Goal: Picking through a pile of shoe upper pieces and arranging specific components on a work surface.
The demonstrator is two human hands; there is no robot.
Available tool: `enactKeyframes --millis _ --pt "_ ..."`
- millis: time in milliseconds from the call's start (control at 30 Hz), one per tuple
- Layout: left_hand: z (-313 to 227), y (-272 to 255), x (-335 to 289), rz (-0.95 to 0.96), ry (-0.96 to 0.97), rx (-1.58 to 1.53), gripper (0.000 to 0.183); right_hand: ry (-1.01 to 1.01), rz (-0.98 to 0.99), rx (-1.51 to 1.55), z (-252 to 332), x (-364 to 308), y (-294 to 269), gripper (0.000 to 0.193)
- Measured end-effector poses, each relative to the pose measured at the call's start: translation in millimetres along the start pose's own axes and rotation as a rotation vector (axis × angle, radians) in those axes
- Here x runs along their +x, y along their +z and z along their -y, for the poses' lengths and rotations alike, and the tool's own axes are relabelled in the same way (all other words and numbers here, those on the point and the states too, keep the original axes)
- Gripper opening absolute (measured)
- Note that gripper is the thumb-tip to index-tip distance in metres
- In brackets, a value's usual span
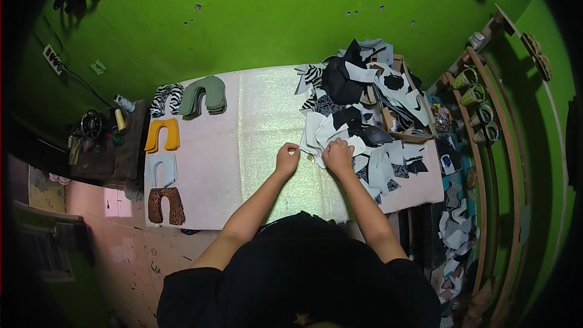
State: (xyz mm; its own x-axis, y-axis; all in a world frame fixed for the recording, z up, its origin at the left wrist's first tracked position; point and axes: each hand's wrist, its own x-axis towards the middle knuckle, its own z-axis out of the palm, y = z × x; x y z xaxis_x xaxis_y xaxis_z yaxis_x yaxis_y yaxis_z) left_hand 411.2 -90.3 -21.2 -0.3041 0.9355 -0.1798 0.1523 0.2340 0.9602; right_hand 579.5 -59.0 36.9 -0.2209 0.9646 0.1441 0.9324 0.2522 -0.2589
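At the left edge of a heap of cut material pieces, both my hands work at a white cut piece [313,139]. My left hand [288,160] is closed, its thumb and fingertips pinched at the piece's left corner. My right hand [339,156] is curled over the right part of the white pieces, fingers bent down and gripping. Under the palm, the held edge is hidden. Black, white, grey and zebra-striped scraps lie beyond, with a black piece [344,82] on top. A small tan bit [310,158] shows between my hands.
Along the table's left side lie U-shaped pieces: zebra [159,104], a green stack [195,98], yellow [162,134], pale grey [163,170] and leopard [166,205]. A cardboard box [426,123] of scraps stands at the right. A sewing machine [91,124] is far left; a wooden rack [483,164] holds sandals.
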Motion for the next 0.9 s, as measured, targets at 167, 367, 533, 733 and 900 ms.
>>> enactKeyframes --millis 167,367,533,733,900 --pt "-35.3 -0.9 -23.2 -0.196 0.235 0.305 0.018 0.103 -0.131 0.263 -9.7 -1.5 -7.9 0.012" --pt "-54.8 10.5 -21.9 0.063 0.39 0.313 0.023 0.195 -0.18 0.583 -21.2 -6.9 -20.7 0.017" --pt "-21.5 41.2 16.9 0.091 0.163 -0.135 0.035 0.146 -0.338 0.708 -14.6 -9.0 -34.4 0.011" --pt "-58.8 46.1 23.6 0.064 -0.057 -0.005 0.041 0.155 -0.428 0.818 -33.8 -5.1 -53.2 0.011" --pt "-81.7 31.4 26.9 0.279 -0.326 -0.249 0.02 0.227 -0.465 1.067 -35.7 4.3 -80.7 0.016"
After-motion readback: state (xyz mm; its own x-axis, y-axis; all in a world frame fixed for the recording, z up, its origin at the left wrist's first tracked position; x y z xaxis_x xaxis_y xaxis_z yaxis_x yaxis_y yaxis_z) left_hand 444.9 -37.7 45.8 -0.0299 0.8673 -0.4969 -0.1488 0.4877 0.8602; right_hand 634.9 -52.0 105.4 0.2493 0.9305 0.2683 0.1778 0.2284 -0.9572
